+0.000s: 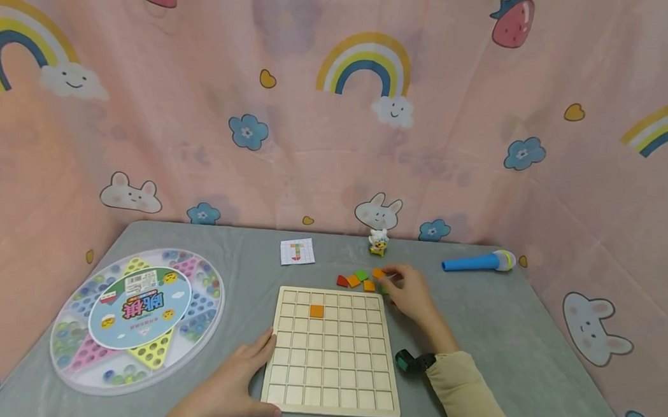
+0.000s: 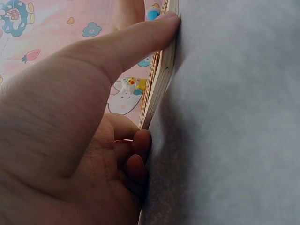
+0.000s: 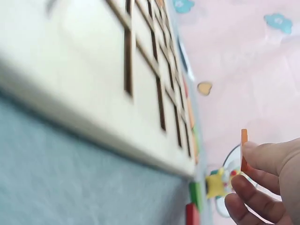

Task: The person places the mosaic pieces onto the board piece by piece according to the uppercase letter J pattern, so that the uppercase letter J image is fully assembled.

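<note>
A square orange tile (image 3: pixel 244 150) is pinched between the thumb and fingers of my right hand (image 1: pixel 413 296), just beyond the far right corner of a wooden grid board (image 1: pixel 330 360). Around its fingertips lie loose red, orange and green tiles (image 1: pixel 361 275), partly hidden by the hand. One orange tile (image 1: pixel 317 311) sits in a cell near the board's far side. My left hand (image 1: pixel 231 381) rests against the board's near left corner, its thumb at the front edge and its outstretched index finger along the left side. In the left wrist view the other fingers bend loosely near the board's edge.
A round Chinese checkers box (image 1: pixel 212 328) with marbles lies at the left. Toward the back are a card with a coloured pattern (image 1: pixel 307 247), a small toy figure (image 1: pixel 378 242) and a blue toy microphone (image 1: pixel 474 262). A patterned pink curtain (image 1: pixel 290 180) surrounds the grey table.
</note>
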The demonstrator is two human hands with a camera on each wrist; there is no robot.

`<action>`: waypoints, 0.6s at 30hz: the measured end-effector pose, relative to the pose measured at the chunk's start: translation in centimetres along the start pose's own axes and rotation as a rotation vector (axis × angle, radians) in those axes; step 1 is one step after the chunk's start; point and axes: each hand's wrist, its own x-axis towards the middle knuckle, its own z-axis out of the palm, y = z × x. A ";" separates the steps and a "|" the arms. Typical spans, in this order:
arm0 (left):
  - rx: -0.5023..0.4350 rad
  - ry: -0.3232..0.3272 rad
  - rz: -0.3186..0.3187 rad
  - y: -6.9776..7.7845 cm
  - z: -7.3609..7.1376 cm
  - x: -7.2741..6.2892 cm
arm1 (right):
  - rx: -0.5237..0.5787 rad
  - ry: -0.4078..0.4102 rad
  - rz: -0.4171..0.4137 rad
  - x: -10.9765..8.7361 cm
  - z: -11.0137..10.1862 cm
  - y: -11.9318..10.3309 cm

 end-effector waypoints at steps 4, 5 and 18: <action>-0.009 -0.004 -0.005 0.0 0.0 0.0 | 0.002 0.003 -0.041 -1.0 -0.2 -1.2; -0.013 -0.005 -0.008 0.0 0.0 0.0 | 0.000 0.003 -0.051 -1.2 -0.2 -1.6; -0.024 -0.002 -0.007 0.0 0.0 0.0 | 0.048 -0.061 -0.116 -3.8 1.2 -4.6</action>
